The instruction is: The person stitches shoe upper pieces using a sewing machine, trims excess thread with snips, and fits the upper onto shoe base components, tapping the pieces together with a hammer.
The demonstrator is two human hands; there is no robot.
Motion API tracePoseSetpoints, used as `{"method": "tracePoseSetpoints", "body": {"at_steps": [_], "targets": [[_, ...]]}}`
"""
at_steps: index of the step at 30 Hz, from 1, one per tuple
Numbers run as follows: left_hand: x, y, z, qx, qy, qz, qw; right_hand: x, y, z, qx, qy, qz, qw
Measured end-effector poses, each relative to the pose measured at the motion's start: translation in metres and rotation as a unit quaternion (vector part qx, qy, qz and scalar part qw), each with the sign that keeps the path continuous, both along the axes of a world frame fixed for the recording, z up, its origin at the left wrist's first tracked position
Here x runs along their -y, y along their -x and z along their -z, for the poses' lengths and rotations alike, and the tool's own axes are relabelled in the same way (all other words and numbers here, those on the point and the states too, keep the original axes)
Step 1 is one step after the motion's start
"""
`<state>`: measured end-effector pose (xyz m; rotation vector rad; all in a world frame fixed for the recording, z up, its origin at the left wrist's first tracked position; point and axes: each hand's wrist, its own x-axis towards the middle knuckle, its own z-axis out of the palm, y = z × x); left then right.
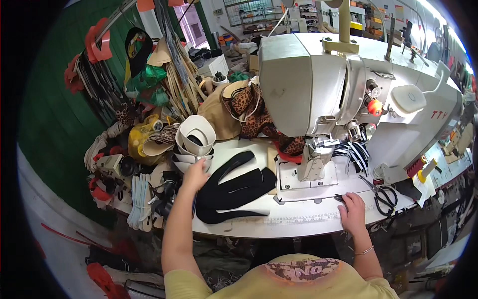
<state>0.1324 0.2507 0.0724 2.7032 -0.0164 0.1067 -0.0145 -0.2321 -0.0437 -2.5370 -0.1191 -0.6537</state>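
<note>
Clock read off the picture centre: left hand (196,174) at 8 o'clock, fingertips against the lower part of a stack of white cupped pieces (200,130) at 9 o'clock (can't tell if it's a real grip or just contact). Right hand (353,212) at 4 o'clock, resting at the front of the white surface (298,207), fingers closed on a small dark tool (339,198), tip poking out toward 10 o'clock; exact kind too small to tell. Hands well apart. Black flat pieces (239,189) lie on the surface around 6 o'clock, between the hands and nearer the left one, some overlapping, one curved strip reaching up toward 12. Big white sewing machine (289,84) fills 1 to 3 o'clock, its post foot just right of the black pieces. Dark-handled scissors (386,202) at 4 o'clock, just beyond the right hand; yellow thread cone (427,171) farther out at 3. Black-and-white strips (356,155) at 3 o'clock, beside the machine post. Leopard-print fabric (254,117) bunched at 12, behind the black pieces. Pale bundled strips (139,202) at 8 o'clock, left of the left forearm; long straps (181,87) hang at 11.
</note>
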Motion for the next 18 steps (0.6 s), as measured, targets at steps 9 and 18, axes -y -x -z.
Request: {"method": "tracePoseSetpoints", "body": {"at_steps": [9,18], "targets": [[0.116,0.102,0.081,0.127,0.017,0.184,0.975,0.005,-0.049,-0.051,0.140,-0.085,-0.048,0.985],[0.144,0.133,0.119,0.168,-0.028,0.106,0.980,-0.018,-0.139,-0.111,0.122,-0.545,-0.166,0.813]]}}
